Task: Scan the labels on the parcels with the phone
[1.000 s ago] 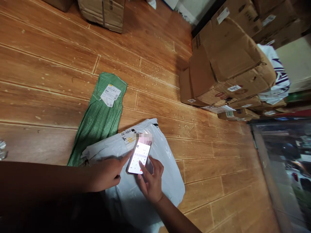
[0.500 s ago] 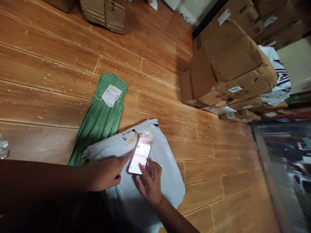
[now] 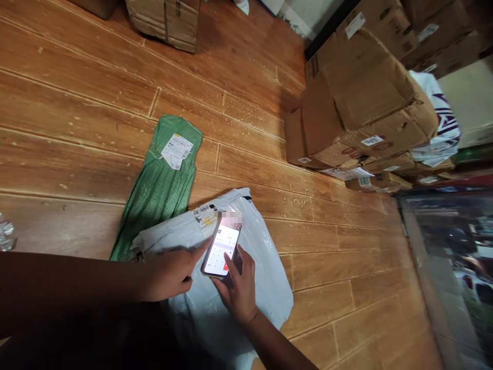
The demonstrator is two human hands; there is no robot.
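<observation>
A lit smartphone (image 3: pixel 221 249) with a number keypad on its screen lies face up on a pale grey plastic mailing bag (image 3: pixel 265 257). My left hand (image 3: pixel 171 275) has its index finger stretched out to the phone's left edge, the other fingers curled in. With fingers spread, my right hand (image 3: pixel 239 290) is over the phone's lower right part. One of its fingertips is on the keypad and its thumb is near the bottom edge. Beside the phone, a printed shipping label (image 3: pixel 206 217) is stuck to the bag. Part of the screen's top is blurred out.
A green woven sack (image 3: pixel 162 185) with a white label lies left of the bag on the wood-look floor (image 3: pixel 254 139). Cardboard boxes (image 3: pixel 370 97) are stacked at the right, with a white printed bag (image 3: pixel 437 121) among them. Another carton (image 3: pixel 165 23) stands at the top.
My right hand has shifted slightly and its fingertip has moved up and right on the keypad. Its thumb is now closer to the phone's bottom edge. My left hand stays almost still.
</observation>
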